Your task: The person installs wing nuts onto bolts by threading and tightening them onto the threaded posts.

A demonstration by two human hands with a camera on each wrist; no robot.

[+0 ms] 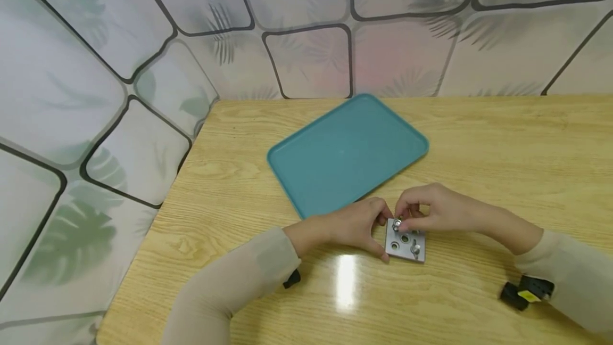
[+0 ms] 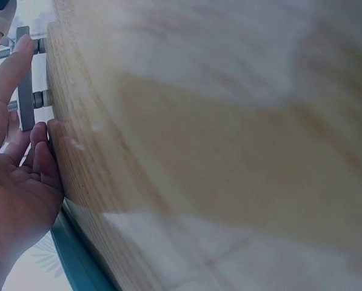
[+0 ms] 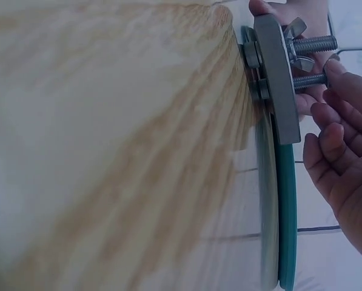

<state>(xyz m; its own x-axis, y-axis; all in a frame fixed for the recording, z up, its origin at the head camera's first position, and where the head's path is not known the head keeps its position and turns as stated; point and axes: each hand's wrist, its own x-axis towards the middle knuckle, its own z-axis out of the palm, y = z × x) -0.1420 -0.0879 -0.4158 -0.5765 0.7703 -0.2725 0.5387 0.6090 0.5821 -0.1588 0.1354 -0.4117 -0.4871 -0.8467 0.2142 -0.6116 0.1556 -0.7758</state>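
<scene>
A small square metal plate (image 1: pixel 403 250) with several holes stands slightly raised off the wooden table, on the heads of two bolts. My left hand (image 1: pixel 353 225) grips its left side, thumb at the near edge and fingers at the far edge. One bolt (image 3: pixel 319 43) carries a wing nut (image 1: pixel 415 249) at the plate's near right. The other bolt (image 3: pixel 309 80) sticks up at the far left corner. At its tip, the thumb and fingers of my right hand (image 1: pixel 433 209) pinch a small metal piece, mostly hidden by the fingertips.
A teal tray (image 1: pixel 342 153) lies at an angle on the table (image 1: pixel 503 164) beyond the hands. A patterned padded wall (image 1: pixel 306 63) borders the table's back and left. Black wrist devices (image 1: pixel 536 286) show beneath the sleeves.
</scene>
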